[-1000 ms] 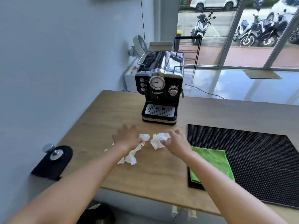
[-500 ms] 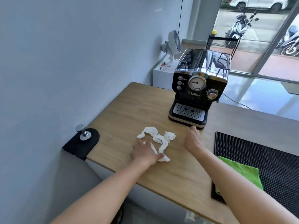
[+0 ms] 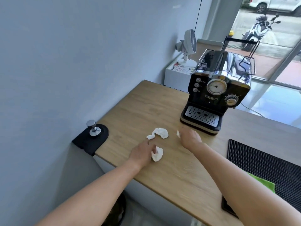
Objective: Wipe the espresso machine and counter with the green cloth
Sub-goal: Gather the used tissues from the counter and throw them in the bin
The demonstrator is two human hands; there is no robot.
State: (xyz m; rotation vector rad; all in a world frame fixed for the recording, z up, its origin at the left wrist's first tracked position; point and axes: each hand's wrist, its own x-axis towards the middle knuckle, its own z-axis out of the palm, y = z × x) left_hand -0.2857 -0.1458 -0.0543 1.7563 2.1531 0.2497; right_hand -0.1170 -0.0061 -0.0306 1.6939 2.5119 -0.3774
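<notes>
The black and chrome espresso machine [image 3: 216, 88] stands at the back of the wooden counter [image 3: 143, 108]. The green cloth [image 3: 264, 182] lies on a black ribbed mat [image 3: 268, 160] at the right, mostly hidden behind my right forearm. My left hand [image 3: 142, 153] grips a crumpled white tissue wad [image 3: 157, 154] near the counter's front edge. My right hand [image 3: 189, 137], fingers curled down just in front of the machine's drip tray, pinches a small tissue scrap [image 3: 178, 133]. A third crumpled tissue [image 3: 160, 132] lies loose between the hands. Neither hand touches the cloth.
A chrome tamper [image 3: 93, 128] sits on a black corner mat [image 3: 91, 139] at the counter's left front corner. Behind the counter a white box [image 3: 175, 74] carries a small fan [image 3: 189, 41]. The wall runs along the left; glass doors are at the right.
The view has swung left. The tissue heap has been pulled apart: my left hand drew one wad toward the front edge, and my right hand moved left to a scrap.
</notes>
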